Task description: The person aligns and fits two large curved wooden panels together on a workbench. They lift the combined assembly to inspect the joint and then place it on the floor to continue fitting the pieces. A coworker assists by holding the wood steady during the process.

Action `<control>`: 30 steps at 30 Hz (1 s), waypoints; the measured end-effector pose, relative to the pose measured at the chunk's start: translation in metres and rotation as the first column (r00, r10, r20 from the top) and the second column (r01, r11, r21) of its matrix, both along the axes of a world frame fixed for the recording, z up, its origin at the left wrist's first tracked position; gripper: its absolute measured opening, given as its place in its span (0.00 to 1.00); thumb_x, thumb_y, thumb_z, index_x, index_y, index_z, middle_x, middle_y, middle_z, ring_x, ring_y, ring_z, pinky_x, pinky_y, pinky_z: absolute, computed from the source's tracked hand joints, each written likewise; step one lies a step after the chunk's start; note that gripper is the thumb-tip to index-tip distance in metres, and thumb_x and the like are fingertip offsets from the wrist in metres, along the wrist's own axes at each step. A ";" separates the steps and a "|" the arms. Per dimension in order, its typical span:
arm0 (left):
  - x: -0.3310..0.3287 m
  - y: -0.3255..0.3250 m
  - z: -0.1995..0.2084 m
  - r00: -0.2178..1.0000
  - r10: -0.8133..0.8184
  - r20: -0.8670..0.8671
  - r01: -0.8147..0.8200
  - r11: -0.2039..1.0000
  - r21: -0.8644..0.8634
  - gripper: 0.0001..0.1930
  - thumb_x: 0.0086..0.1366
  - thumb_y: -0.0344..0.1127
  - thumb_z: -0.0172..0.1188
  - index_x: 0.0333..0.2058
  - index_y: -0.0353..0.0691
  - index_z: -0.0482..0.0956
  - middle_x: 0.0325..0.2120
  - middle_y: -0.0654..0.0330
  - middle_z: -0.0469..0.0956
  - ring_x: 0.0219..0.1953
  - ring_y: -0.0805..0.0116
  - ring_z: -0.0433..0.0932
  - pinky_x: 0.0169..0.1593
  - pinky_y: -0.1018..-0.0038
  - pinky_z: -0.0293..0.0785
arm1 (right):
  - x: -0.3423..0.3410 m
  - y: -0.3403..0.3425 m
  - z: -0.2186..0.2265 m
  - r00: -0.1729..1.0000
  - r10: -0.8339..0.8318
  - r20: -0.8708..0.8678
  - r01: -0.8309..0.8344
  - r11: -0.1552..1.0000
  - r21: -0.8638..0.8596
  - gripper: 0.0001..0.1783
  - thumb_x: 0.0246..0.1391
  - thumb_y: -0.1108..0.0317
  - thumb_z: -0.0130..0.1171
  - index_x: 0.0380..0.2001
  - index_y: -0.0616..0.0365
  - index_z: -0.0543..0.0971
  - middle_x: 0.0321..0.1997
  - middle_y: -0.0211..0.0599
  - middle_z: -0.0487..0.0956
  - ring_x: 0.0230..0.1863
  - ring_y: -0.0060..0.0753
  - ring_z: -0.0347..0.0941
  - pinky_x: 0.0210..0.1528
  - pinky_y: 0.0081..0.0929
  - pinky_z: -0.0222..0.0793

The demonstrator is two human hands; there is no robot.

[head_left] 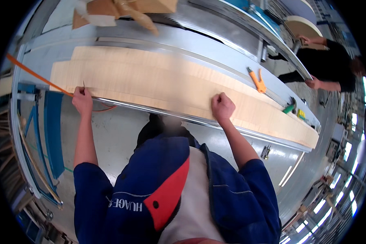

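Note:
Long pale wood panels (142,77) lie across the grey machine table in front of me, one edge stepped at the left end. At their near left edge my left hand (83,100) is closed, with a thin, dark pointed tool (84,84) sticking up from the fingers. An orange hose or strip (36,75) runs from the far left to this hand; I cannot tell whether the fingers grip it. My right hand (223,107) rests on the panels as a closed fist, right of the middle. Whatever it holds, if anything, is hidden.
An orange air gun (257,80) lies on the table (236,67) beyond the panels. Green and yellow items (295,110) sit near the right end. Brown cardboard (126,10) lies at the far left. Another person (327,61) stands far right, hands at a metal rail.

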State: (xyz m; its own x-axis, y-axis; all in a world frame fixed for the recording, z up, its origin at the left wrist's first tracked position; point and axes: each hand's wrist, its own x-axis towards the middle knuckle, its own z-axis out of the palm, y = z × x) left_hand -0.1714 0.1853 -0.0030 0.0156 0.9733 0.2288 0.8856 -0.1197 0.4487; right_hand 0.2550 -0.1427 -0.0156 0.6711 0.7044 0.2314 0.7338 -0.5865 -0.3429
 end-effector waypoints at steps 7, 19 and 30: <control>0.077 -0.100 0.017 0.968 -0.233 0.092 0.242 0.965 -0.101 0.09 0.57 0.33 0.59 0.28 0.32 0.76 0.26 0.48 0.77 0.30 0.51 0.77 0.37 0.62 0.72 | -0.010 -0.020 0.005 0.997 0.009 -0.081 -0.001 0.995 0.104 0.11 0.46 0.66 0.60 0.16 0.54 0.72 0.16 0.40 0.74 0.19 0.44 0.73 0.24 0.40 0.68; 0.193 -0.207 0.008 0.776 -0.586 0.233 0.611 0.791 -0.046 0.06 0.54 0.26 0.59 0.22 0.35 0.71 0.19 0.53 0.72 0.22 0.56 0.73 0.29 0.64 0.69 | 0.005 -0.021 0.013 0.989 0.068 -0.131 -0.024 0.950 0.311 0.11 0.47 0.64 0.57 0.17 0.57 0.72 0.16 0.45 0.74 0.20 0.50 0.72 0.25 0.45 0.68; 0.241 -0.214 0.022 0.621 -0.721 0.309 0.774 0.626 -0.094 0.05 0.57 0.28 0.61 0.28 0.32 0.77 0.20 0.54 0.78 0.24 0.65 0.78 0.32 0.71 0.74 | 0.002 -0.027 0.010 0.982 0.079 -0.172 -0.003 0.914 0.405 0.12 0.49 0.64 0.55 0.17 0.57 0.72 0.17 0.45 0.75 0.21 0.49 0.74 0.26 0.45 0.69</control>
State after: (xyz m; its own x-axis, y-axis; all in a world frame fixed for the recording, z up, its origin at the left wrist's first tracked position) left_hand 0.0698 -0.0282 0.0186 0.7343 0.6664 0.1298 0.4007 -0.5797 0.7094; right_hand 0.2569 -0.1693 -0.0055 0.7007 0.6054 0.3775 0.6572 -0.3417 -0.6718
